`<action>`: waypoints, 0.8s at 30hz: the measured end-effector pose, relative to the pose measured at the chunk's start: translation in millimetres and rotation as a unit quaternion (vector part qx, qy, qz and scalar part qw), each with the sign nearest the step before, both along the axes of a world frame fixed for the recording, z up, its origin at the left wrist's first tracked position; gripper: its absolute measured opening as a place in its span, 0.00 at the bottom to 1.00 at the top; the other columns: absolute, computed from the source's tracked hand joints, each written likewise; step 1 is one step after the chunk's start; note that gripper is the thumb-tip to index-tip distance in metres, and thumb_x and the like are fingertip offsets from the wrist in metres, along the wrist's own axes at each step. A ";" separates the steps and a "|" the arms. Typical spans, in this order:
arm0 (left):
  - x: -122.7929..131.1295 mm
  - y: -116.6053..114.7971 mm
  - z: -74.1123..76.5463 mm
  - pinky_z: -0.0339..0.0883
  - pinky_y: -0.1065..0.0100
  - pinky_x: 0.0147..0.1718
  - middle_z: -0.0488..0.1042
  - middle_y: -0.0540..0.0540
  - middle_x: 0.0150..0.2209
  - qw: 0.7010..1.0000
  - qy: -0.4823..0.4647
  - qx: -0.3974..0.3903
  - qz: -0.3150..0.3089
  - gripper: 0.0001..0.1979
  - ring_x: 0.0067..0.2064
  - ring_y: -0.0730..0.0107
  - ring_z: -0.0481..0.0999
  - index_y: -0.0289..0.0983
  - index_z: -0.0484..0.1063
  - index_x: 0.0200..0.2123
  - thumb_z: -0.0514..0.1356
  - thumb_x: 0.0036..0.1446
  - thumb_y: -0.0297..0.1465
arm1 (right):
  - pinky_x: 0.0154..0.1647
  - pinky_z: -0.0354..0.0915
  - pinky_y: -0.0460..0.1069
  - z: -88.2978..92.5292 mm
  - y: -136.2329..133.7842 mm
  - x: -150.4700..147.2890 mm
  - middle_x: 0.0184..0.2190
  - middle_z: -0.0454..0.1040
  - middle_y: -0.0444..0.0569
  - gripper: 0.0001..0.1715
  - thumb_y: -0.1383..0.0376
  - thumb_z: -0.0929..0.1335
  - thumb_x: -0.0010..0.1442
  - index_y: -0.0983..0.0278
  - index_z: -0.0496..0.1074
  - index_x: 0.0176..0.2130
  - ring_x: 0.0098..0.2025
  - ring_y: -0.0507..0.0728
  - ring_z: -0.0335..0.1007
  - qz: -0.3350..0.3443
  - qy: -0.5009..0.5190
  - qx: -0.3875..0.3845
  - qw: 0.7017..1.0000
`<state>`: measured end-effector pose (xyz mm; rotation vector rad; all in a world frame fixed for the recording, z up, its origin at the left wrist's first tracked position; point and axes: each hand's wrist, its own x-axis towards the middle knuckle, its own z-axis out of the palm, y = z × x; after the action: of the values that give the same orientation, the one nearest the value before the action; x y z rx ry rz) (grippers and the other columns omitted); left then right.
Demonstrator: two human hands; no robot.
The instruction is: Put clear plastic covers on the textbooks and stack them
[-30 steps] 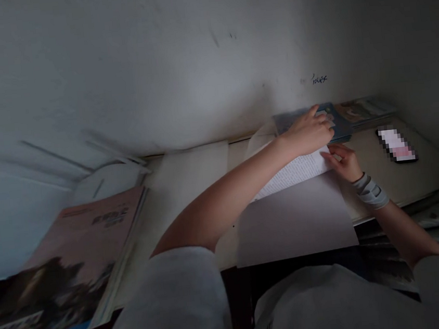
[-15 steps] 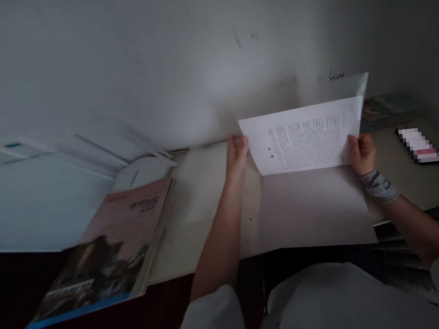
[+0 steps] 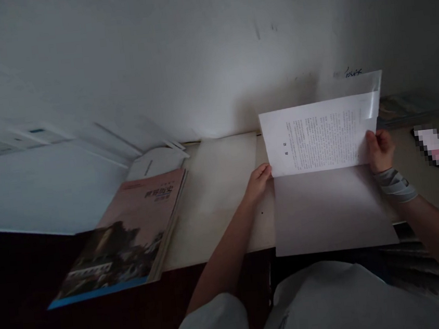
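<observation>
An open book is held up over the desk, its printed page tilted toward me. A clear plastic cover stands out past the page's top edge, and a blank grey-white leaf slopes down over the desk's front edge. My left hand pinches the book's left edge close to the fold. On the opposite side my right hand, with a grey band on the wrist, is closed on the right edge, thumb over the page.
A pink-covered history book lies atop other books at the left, overhanging the desk. At the right is a phone with a blurred screen. More books lie behind the held one. A wall rises behind.
My left hand has slid down the book's left edge toward the fold. My right hand keeps its hold. The whole scene has shifted rightward in view.
</observation>
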<state>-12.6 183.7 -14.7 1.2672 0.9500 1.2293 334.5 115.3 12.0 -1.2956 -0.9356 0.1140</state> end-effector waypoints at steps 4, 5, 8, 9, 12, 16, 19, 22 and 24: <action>-10.7 -1.3 5.4 0.67 0.63 0.40 0.77 0.45 0.29 0.985 -0.026 -0.065 -0.155 0.20 0.35 0.65 0.76 0.34 0.76 0.29 0.67 0.45 0.46 | 0.33 0.59 0.48 -1.5 1.1 11.8 0.25 0.64 0.39 0.19 0.49 0.69 0.55 0.61 0.65 0.28 0.28 0.50 0.60 0.029 0.030 0.017 0.999; -12.1 -1.5 6.7 0.67 0.63 0.40 0.77 0.45 0.30 0.982 -0.029 -0.070 -0.174 0.20 0.36 0.64 0.76 0.34 0.76 0.30 0.68 0.45 0.46 | 0.33 0.59 0.48 -2.5 1.5 15.1 0.25 0.64 0.38 0.19 0.49 0.69 0.54 0.61 0.65 0.28 0.28 0.50 0.60 0.036 0.041 0.020 0.998; -12.2 -1.1 7.2 0.67 0.61 0.39 0.77 0.43 0.31 0.977 -0.015 -0.076 -0.199 0.20 0.36 0.63 0.76 0.33 0.76 0.33 0.66 0.47 0.45 | 0.32 0.58 0.47 -4.9 1.9 20.7 0.24 0.65 0.38 0.19 0.50 0.70 0.52 0.61 0.65 0.27 0.26 0.49 0.59 0.049 0.066 0.023 0.996; -11.5 -0.6 6.3 0.68 0.62 0.37 0.77 0.43 0.31 0.979 0.008 -0.069 -0.192 0.19 0.35 0.63 0.76 0.34 0.76 0.34 0.65 0.49 0.44 | 0.31 0.58 0.47 -5.2 1.9 20.7 0.24 0.64 0.38 0.19 0.50 0.71 0.52 0.61 0.65 0.27 0.26 0.49 0.59 0.050 0.072 0.020 0.996; -10.2 0.8 2.8 0.68 0.65 0.34 0.76 0.46 0.29 0.977 0.172 0.016 -0.125 0.11 0.32 0.67 0.74 0.36 0.75 0.32 0.59 0.55 0.37 | 0.30 0.56 0.47 -5.4 2.5 17.5 0.24 0.63 0.38 0.19 0.50 0.71 0.51 0.61 0.64 0.27 0.26 0.49 0.58 0.041 0.078 0.010 0.996; -15.3 -3.0 -0.7 0.67 0.62 0.42 0.77 0.45 0.32 0.903 0.373 0.183 -0.111 0.08 0.38 0.64 0.74 0.37 0.75 0.28 0.55 0.50 0.24 | 0.30 0.54 0.47 -8.2 5.2 16.0 0.23 0.61 0.37 0.19 0.51 0.70 0.51 0.61 0.63 0.26 0.26 0.48 0.55 0.030 0.077 0.007 0.997; -22.7 -9.9 -1.7 0.66 0.62 0.45 0.77 0.44 0.36 0.891 0.369 0.197 -0.179 0.11 0.42 0.63 0.74 0.38 0.76 0.31 0.54 0.50 0.24 | 0.28 0.53 0.47 -13.3 5.7 18.9 0.23 0.60 0.37 0.20 0.50 0.70 0.52 0.61 0.62 0.26 0.25 0.48 0.54 0.023 0.080 -0.021 0.996; -28.3 -12.6 -0.5 0.67 0.62 0.44 0.78 0.45 0.36 0.930 0.285 0.105 -0.210 0.10 0.41 0.64 0.75 0.38 0.77 0.33 0.56 0.52 0.30 | 0.28 0.53 0.47 -17.5 5.0 21.2 0.22 0.60 0.37 0.21 0.49 0.70 0.51 0.61 0.62 0.26 0.25 0.49 0.55 0.022 0.077 -0.041 0.996; -27.8 -9.6 1.7 0.67 0.62 0.44 0.78 0.45 0.35 0.959 0.194 0.018 -0.204 0.11 0.40 0.63 0.76 0.38 0.77 0.34 0.57 0.52 0.36 | 0.28 0.54 0.48 -19.2 5.3 21.6 0.22 0.61 0.38 0.21 0.48 0.70 0.50 0.60 0.62 0.25 0.25 0.50 0.56 0.015 0.058 -0.080 0.995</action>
<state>-40.4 174.1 -13.0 1.6732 0.8811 0.6902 356.0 120.6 -7.2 -1.4074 -0.8605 0.2888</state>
